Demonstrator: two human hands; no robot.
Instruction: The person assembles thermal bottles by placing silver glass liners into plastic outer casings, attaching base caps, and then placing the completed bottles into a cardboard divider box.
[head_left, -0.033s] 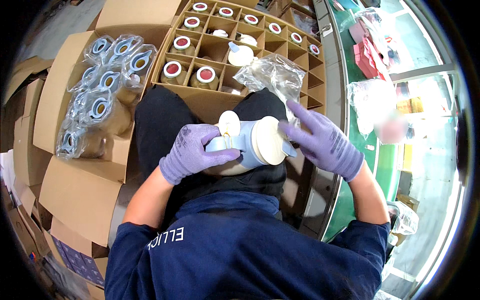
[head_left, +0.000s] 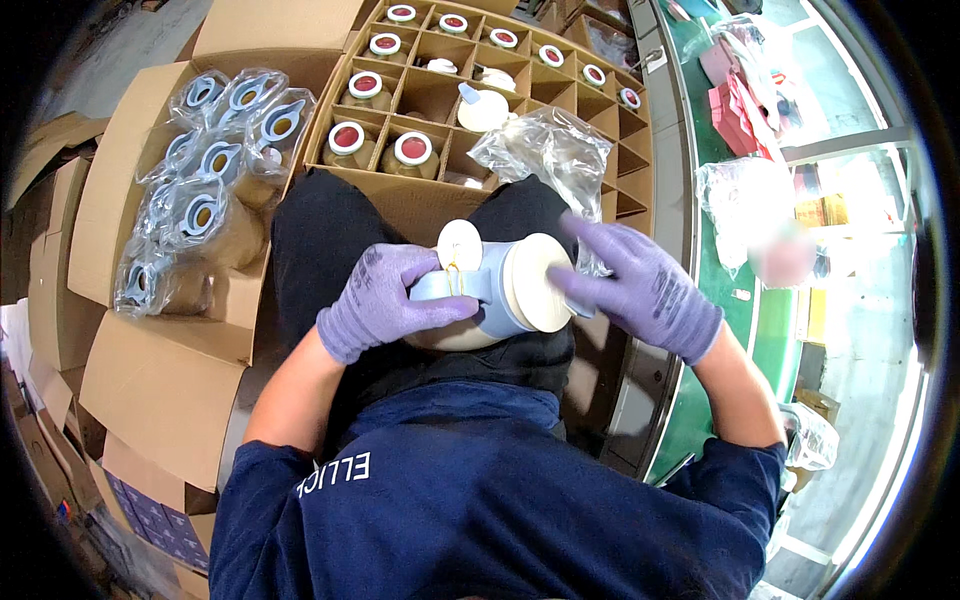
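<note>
A jug with a light blue collar and handle (head_left: 492,290) lies tilted across my lap. Its round cream lid (head_left: 541,283) faces right. My left hand (head_left: 385,300), in a purple glove, is closed around the handle. An oval white tag (head_left: 460,244) hangs from that handle on a thin yellow tie. On the lid's right side is my right hand (head_left: 640,285), also gloved, with fingers apart and slightly blurred. Its fingertips overlap the lid's edge and partly hide the blue spout; whether they touch the lid, I cannot tell.
Ahead, a divided carton (head_left: 385,183) holds several jars with red-and-white tops, a cream-lidded jug (head_left: 483,110) and a crumpled plastic bag (head_left: 545,150). Several bagged jugs (head_left: 205,215) fill an open carton at left. A green work surface (head_left: 690,400) runs along the right.
My right hand has shifted slightly left, and its fingers now reach over the lid's edge and spout. The left hand and the jug have stayed in place.
</note>
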